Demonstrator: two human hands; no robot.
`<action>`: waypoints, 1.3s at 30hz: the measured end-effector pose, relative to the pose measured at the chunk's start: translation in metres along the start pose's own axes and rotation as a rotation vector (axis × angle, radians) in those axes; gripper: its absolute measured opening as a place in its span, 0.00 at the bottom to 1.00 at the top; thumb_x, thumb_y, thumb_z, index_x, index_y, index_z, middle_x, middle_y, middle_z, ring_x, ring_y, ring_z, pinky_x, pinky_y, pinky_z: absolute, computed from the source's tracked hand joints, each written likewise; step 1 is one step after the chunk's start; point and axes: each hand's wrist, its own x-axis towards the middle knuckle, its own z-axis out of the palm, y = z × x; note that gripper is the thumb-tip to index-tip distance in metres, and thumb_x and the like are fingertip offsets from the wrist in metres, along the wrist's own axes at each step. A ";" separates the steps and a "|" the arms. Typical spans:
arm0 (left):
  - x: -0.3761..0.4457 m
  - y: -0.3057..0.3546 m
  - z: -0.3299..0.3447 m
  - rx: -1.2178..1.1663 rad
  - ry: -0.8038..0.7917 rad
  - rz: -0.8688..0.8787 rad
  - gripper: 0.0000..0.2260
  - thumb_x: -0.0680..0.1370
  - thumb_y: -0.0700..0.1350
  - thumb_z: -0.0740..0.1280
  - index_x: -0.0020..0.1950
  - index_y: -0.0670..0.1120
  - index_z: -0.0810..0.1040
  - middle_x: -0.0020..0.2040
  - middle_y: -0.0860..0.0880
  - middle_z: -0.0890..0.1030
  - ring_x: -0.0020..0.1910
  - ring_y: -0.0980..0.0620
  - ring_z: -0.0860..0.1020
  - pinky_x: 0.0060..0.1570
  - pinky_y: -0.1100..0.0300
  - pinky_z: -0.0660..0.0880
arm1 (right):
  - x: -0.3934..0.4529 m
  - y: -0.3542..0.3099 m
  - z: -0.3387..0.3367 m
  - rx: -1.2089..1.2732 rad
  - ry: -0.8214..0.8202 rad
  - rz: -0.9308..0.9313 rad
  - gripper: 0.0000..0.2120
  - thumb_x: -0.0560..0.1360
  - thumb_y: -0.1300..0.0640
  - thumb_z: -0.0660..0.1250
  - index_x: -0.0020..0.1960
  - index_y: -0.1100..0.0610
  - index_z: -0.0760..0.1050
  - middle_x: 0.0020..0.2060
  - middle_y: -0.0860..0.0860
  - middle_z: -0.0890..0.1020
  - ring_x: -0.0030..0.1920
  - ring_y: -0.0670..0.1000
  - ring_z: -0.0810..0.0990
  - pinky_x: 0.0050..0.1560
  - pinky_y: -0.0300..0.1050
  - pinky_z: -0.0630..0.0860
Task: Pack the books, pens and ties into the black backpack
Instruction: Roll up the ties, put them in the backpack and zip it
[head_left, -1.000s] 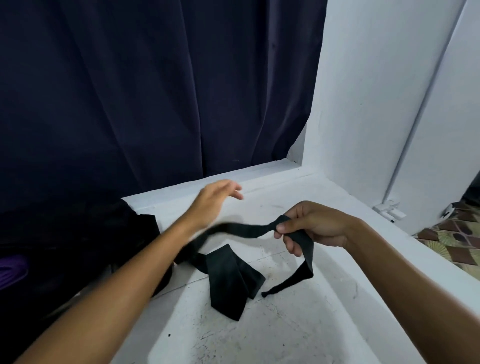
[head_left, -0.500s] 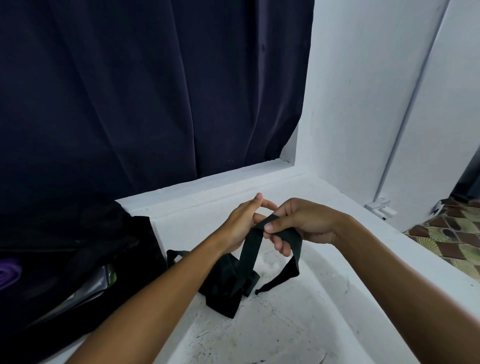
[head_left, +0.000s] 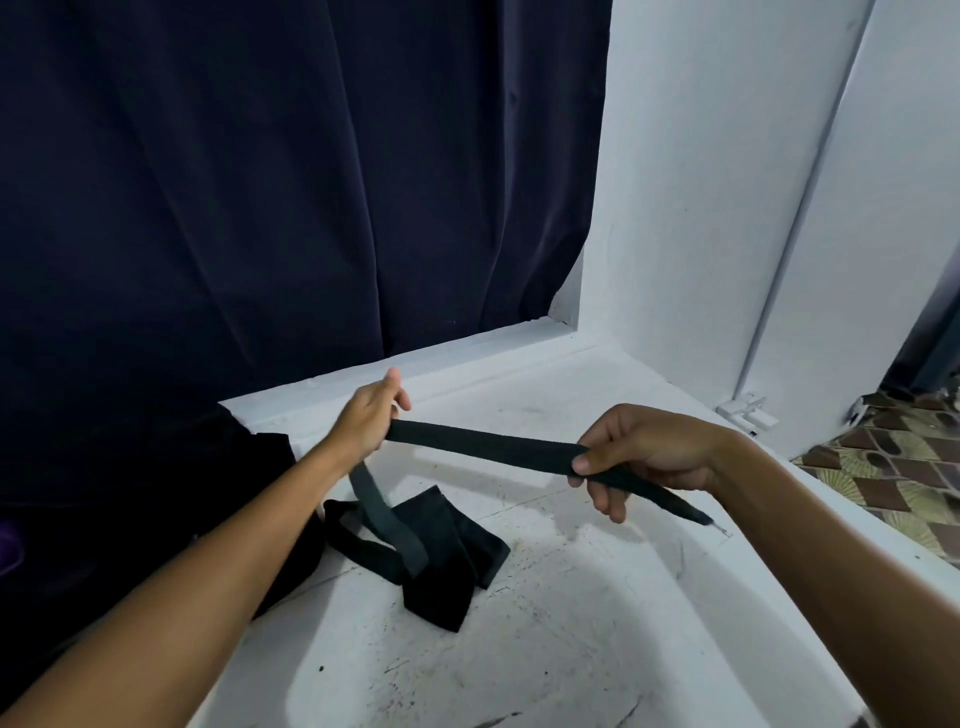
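In the middle of the frame, the left hand (head_left: 366, 418) and the right hand (head_left: 641, 457) each pinch the black tie (head_left: 483, 447) and hold it stretched out — it runs left to right, dipping a little at the right. Its wide end lies below on the white ledge (head_left: 571, 649). It looks like the folding step. Next, the tie needs folding small, then goes into the black backpack (head_left: 156, 499) at the left.

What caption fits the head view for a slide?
Both hands, left and right, stretch a black tie above the white ledge.

Dim, bluish light; soft shadows below the arms (wide-angle edges bowed).
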 end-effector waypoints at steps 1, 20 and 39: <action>0.002 -0.005 -0.003 0.063 0.014 0.008 0.23 0.84 0.57 0.50 0.42 0.45 0.76 0.37 0.48 0.71 0.37 0.50 0.70 0.35 0.58 0.68 | 0.001 0.001 -0.001 0.019 0.014 0.002 0.07 0.73 0.61 0.68 0.42 0.66 0.80 0.30 0.59 0.82 0.28 0.55 0.81 0.35 0.43 0.78; -0.066 0.028 0.098 -0.378 0.003 0.241 0.10 0.72 0.37 0.75 0.34 0.48 0.81 0.28 0.57 0.79 0.30 0.60 0.76 0.36 0.66 0.71 | 0.024 -0.007 0.014 0.513 -0.016 -0.146 0.13 0.73 0.65 0.63 0.55 0.68 0.78 0.43 0.62 0.84 0.39 0.56 0.85 0.34 0.45 0.81; -0.087 0.008 0.092 -0.314 -0.156 0.084 0.11 0.72 0.39 0.76 0.31 0.45 0.78 0.27 0.51 0.81 0.27 0.56 0.79 0.31 0.64 0.74 | 0.033 -0.009 0.023 0.811 0.194 -0.213 0.09 0.73 0.72 0.62 0.53 0.72 0.76 0.44 0.62 0.84 0.44 0.55 0.86 0.40 0.41 0.82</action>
